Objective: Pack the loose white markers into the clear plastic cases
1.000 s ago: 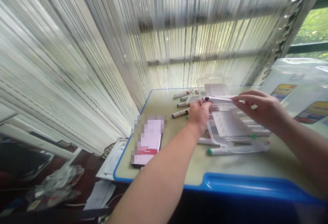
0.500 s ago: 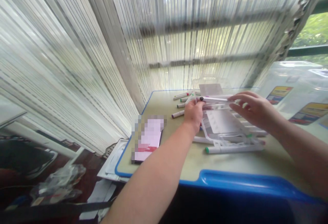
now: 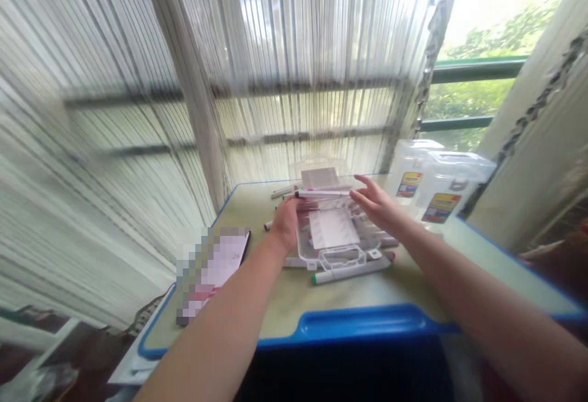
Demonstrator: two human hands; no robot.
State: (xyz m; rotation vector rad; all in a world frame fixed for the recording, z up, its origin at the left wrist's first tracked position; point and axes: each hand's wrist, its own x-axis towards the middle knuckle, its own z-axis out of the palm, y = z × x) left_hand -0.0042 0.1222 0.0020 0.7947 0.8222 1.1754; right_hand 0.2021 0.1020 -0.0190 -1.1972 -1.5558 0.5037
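A white marker with a dark cap lies level above the clear plastic case. My left hand is closed at the marker's capped end, by the case's left side; its fingertips are partly hidden. At the marker's other end, my right hand has its fingers apart, with one fingertip close to or touching the barrel. The case is open, its lid standing at the back, and holds a white insert. A green-capped marker rests in front of the case.
Several more markers lie around the case. Two clear, labelled containers stand at the back right. A phone, partly blurred out, lies on the left of the blue-edged table. String curtains hang behind it.
The view has swung right, showing more of the containers and window. My right hand's fingers have spread, one rising away from the marker. My left hand stays at the capped end.
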